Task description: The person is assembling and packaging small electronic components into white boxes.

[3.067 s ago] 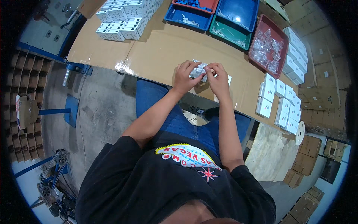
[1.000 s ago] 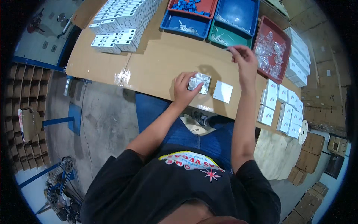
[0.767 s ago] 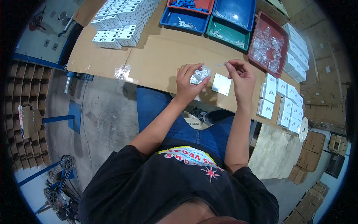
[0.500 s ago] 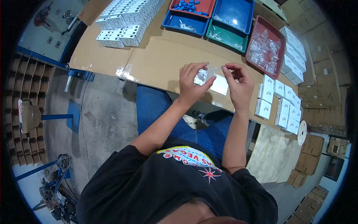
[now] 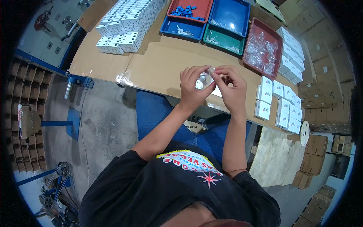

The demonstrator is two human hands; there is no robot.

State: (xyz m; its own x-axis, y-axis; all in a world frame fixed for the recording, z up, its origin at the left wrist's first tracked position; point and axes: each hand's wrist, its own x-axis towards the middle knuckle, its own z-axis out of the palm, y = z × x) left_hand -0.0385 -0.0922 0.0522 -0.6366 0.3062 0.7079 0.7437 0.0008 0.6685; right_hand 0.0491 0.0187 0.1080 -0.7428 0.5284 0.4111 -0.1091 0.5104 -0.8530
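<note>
Over the table's near edge, my left hand [image 5: 193,86] has its thumb and fingers curled round a small clear plastic bag [image 5: 204,78]. Close against it, my right hand [image 5: 231,87] pinches a thin whitish stick at the bag's upper part. The stick is mostly hidden by the fingers, and I cannot tell how far it reaches into the bag. A flat white piece [image 5: 216,92] lies on the table below and between the hands, largely covered by them.
Trays stand at the back: red with blue parts [image 5: 186,12], blue with white pieces [image 5: 181,31], green with thin sticks [image 5: 225,41], dark red with clear bags [image 5: 261,53]. White boxes [image 5: 266,90] are stacked at right. More white units [image 5: 124,32] stand back left on the cardboard-covered table [image 5: 159,60].
My right hand has moved left with the stick, up to the bag in my left hand. The gap between the hands has closed. The whole view has shifted slightly.
</note>
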